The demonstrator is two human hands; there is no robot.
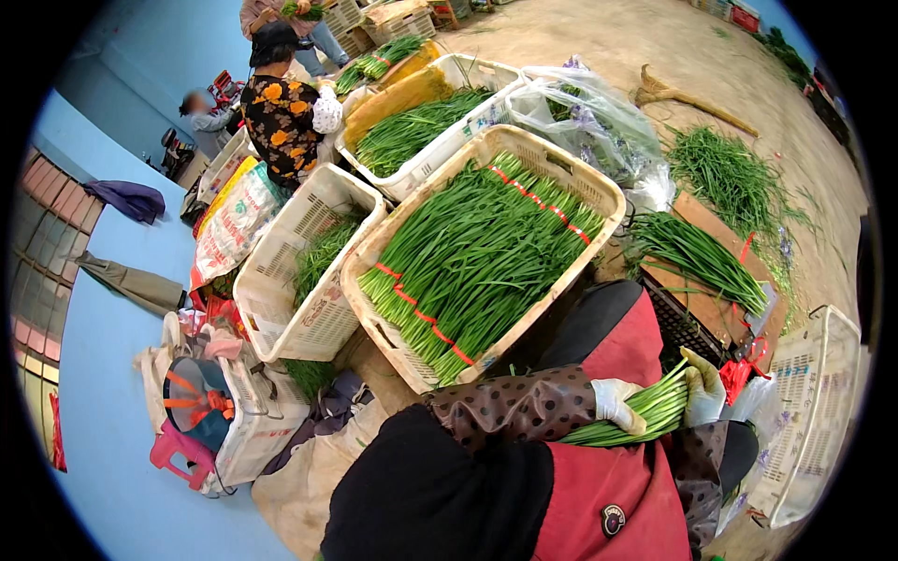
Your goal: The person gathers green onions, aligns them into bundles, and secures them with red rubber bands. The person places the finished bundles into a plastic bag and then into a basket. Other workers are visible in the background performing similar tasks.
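Note:
A bunch of green garlic chives (659,405) lies across my lap, its pale stems to the right. My left hand (619,405), in a pale glove, is closed round the bunch. My right hand (704,389), in a stained glove, is at the stem ends with its fingers raised; its thumb side is partly hidden. Ahead, a white plastic crate (617,203) holds rows of chives (463,252) tied with red bands. To the right, another bundle of chives (701,263) rests on a brown board (684,203), by a metal blade (765,308) and red ties (736,379).
Loose chives (729,172) and a broom (687,102) lie on the floor. White crates (807,414) stand at the right, and another crate (280,266) at the left. A clear plastic bag (589,119) is beyond. A co-worker in a flowered top (280,126) sits ahead; other people are farther off.

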